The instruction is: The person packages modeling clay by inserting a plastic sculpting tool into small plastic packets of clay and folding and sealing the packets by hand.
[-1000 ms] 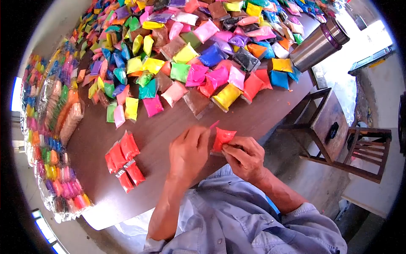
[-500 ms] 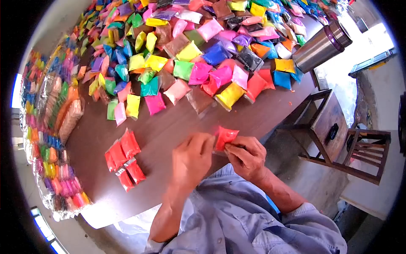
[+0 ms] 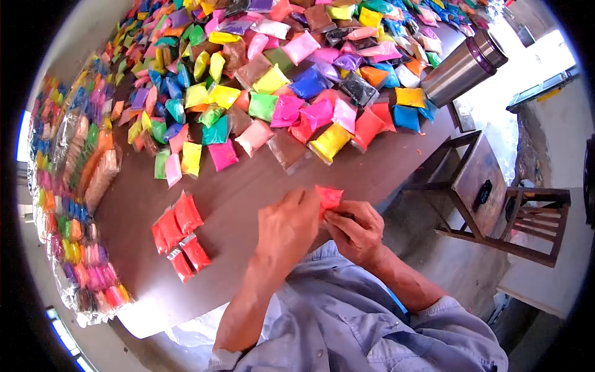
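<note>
Between my two hands stands a small red packet (image 3: 330, 198) in clear plastic, held just above the brown tabletop. My right hand (image 3: 356, 232) pinches its lower right side between thumb and fingers. My left hand (image 3: 288, 226) is closed at the packet's left edge, its fingers curled and a little blurred; what they grip is hidden. To the left, several similar red packets (image 3: 188, 214) lie grouped on the table, some overlapping.
A large heap of colourful packets (image 3: 268, 80) covers the table's far side. Bigger clear bags (image 3: 74, 248) of packets line the left edge. A steel flask (image 3: 462, 69) stands at the far right. Beyond the table's right edge are a wooden stool (image 3: 477, 180) and a chair (image 3: 536, 223).
My left hand has shifted slightly right and up, covering more of the packet's left edge. My right hand stays pinched on the packet. The whole view has shifted slightly.
</note>
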Demonstrator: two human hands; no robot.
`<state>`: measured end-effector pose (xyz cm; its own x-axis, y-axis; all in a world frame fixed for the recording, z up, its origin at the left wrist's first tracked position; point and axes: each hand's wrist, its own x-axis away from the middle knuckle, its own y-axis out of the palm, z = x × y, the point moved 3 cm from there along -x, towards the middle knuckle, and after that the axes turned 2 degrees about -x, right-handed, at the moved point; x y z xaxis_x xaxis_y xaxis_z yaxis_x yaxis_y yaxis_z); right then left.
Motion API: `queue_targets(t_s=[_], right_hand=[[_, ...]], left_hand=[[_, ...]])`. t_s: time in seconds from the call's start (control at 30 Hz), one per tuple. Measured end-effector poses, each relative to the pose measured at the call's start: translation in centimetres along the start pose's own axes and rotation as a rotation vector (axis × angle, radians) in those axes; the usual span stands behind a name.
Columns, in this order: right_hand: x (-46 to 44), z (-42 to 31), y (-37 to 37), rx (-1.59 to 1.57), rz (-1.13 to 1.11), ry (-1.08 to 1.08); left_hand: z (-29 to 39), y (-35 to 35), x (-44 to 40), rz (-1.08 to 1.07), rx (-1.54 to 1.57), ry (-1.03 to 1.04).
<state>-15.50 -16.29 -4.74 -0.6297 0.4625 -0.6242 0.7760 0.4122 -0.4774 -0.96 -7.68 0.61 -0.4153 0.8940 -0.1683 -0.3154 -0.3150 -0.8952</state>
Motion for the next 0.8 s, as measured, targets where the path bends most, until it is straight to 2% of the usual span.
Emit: queue_targets(t_s=[0.07,0.13,0.27,0.33,0.37,0.43,0.47,0.53,0.57,0.63,0.8], right_hand=[[0.0,0.0,0.0,0.009,-0.032,-0.019],[-0.1,0.1,0.0,0.020,-0.033,-0.024],[0.0,-0.1,0.1,0.033,-0.046,-0.012],[-0.1,-0.1,0.2,0.019,-0.033,-0.011],[-0.2,-0.1,0.1,0.012,-0.018,-0.011],[0.0,0.0,0.0,0.012,-0.030,-0.009],[0.0,0.1,0.0,0.006,-0.044,-0.003],[-0.1,-0.1,0.1,0.022,-0.045,-0.012],[-0.1,-0.1,0.2,0.019,-0.025,-0.014],[0.1,-0.3,0.2,0.017,-0.008,-0.014],[-1.5,-1.6,-0.8,0.060,-0.138,0.111]], left_hand=[[-0.2,-0.1,-0.8,-0.028,-0.101,-0.009],[-0.6,-0.4,-1.1,0.015,0.002,0.032],[0.9,0.0,0.4,-0.011,0.020,0.160],[0.5,0.4,-0.1,-0.053,-0.067,0.024],[0.1,0.3,-0.5,-0.050,-0.066,0.029],[-1.7,-0.7,-1.2,0.062,-0.084,-0.122],[-2.0,-0.9,-1.1,0.068,-0.086,-0.120],[-2.7,-1.7,0.5,0.177,0.233,-0.213],[-2.8,-1.9,1.2,0.181,0.227,-0.217],[-3.2,-2.1,3.2,0.219,0.342,-0.372],[-4.1,-2.8,8.3,0.332,0.322,-0.443]])
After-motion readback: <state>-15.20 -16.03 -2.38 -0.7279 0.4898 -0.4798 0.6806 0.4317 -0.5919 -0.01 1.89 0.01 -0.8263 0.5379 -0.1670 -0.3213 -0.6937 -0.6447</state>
